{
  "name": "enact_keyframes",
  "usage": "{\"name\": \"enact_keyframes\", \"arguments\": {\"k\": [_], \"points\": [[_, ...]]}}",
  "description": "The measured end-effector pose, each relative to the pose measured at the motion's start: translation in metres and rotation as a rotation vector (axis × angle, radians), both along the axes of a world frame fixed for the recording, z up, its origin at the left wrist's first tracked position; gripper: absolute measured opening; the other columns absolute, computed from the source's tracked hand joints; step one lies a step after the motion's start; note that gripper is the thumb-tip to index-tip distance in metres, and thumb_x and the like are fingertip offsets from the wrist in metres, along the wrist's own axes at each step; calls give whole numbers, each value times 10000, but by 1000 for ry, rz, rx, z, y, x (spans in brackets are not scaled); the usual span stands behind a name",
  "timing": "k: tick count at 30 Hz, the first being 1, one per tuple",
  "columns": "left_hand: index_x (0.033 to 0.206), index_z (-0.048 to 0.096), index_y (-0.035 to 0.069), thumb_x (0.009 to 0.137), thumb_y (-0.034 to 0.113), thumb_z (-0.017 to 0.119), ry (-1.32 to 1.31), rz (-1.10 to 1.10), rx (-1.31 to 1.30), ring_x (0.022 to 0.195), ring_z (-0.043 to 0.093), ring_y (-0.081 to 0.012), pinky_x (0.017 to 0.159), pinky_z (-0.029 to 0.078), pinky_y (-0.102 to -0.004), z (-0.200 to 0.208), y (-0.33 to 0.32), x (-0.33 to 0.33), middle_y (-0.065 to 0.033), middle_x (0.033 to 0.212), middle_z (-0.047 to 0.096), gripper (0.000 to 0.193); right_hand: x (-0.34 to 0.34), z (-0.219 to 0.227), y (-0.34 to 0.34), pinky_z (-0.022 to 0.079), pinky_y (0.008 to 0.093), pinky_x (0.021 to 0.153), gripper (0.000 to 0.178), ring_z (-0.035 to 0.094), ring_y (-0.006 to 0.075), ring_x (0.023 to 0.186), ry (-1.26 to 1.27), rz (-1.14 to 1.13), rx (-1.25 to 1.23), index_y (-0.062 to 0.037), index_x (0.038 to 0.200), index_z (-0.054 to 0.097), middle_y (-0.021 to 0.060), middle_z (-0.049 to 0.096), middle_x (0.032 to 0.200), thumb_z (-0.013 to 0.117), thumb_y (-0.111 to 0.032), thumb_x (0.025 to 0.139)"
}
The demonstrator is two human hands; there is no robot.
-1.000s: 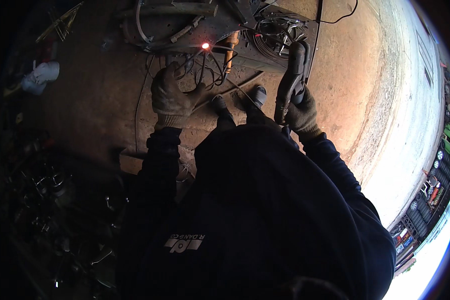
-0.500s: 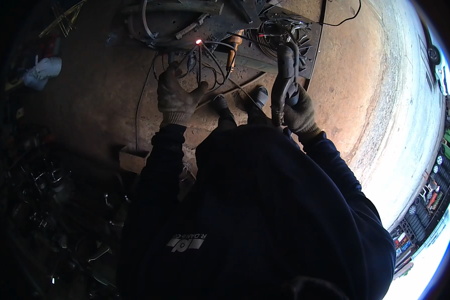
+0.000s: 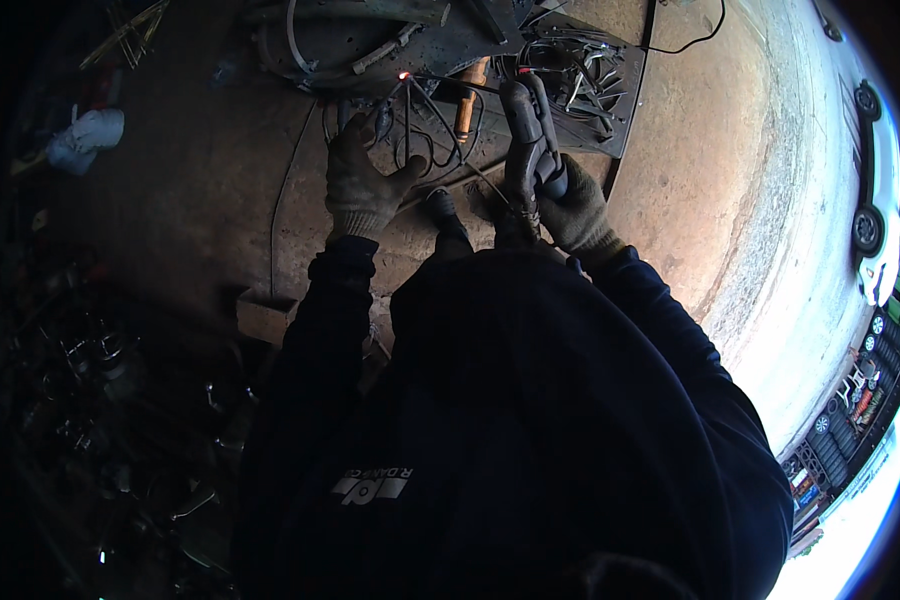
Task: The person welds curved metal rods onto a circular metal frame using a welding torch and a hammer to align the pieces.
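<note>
My left hand (image 3: 365, 190), in a dusty work glove, is beside several bent metal rods (image 3: 407, 125) at the work table's near edge. Its thumb stands apart from the fingers; the fingertips come close to the metalwork, and contact cannot be made out. Where the rods meet, a small spot (image 3: 403, 76) glows orange-red. My right hand (image 3: 578, 210), gloved too, is closed round the handle of a thick dark tool that looks like a welding electrode holder (image 3: 523, 150). That tool points away from me, right of the rods. My right palm side is hidden.
On the dark metal table (image 3: 320, 45) lie curved metal pieces. An orange-bodied power tool (image 3: 471, 100) is by its edge, near coiled cable and metal scraps (image 3: 590, 75). Cables (image 3: 288, 190) trail over the floor. A pale bundle (image 3: 90, 135) lies left; a white car (image 3: 878, 200) is outside.
My right hand and the dark tool have shifted left, closer to the rods. My left hand has moved slightly right. The glowing spot looks smaller, and the car has come further into view.
</note>
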State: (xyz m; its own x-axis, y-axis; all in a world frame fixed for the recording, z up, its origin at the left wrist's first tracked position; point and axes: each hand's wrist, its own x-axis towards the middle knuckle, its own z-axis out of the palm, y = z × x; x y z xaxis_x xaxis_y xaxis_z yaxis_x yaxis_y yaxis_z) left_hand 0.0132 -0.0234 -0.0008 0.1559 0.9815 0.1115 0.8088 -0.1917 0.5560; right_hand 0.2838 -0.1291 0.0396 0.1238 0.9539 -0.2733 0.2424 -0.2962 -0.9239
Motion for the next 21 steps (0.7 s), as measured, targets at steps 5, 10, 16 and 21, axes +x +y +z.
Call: {"name": "enact_keyframes", "arguments": {"k": [5,10,16,21], "points": [[1416,421,46,642,442,915,-44,11,-102,1146,603,-309,928,538,-460,9,-2,3,-157,1222,587,999,2,-4,2,532,374,818,400,692,241,916,-4,2,24,-25,1145,636,141,708,970,691,-151,770],[1418,417,41,646,446,911,-69,12,-59,1149,605,-312,936,537,-468,4,-4,2,-166,1229,583,1002,3,-5,2,533,375,776,367,693,242,856,9,11,5,-36,1119,637,138,702,921,693,-158,778],[1416,404,44,648,373,924,-52,-2,-55,1149,615,-306,931,555,-463,3,-4,3,-177,1259,546,983,1,-4,3,524,378,738,308,688,242,816,-92,18,46,-37,1065,636,147,690,875,708,-181,802],[1420,402,46,651,367,922,-50,8,-76,1151,613,-305,935,552,-466,10,-5,4,-177,1257,547,982,-2,4,6,525,375,740,310,688,240,816,-97,9,25,-39,1069,640,139,693,872,706,-173,798]]}}
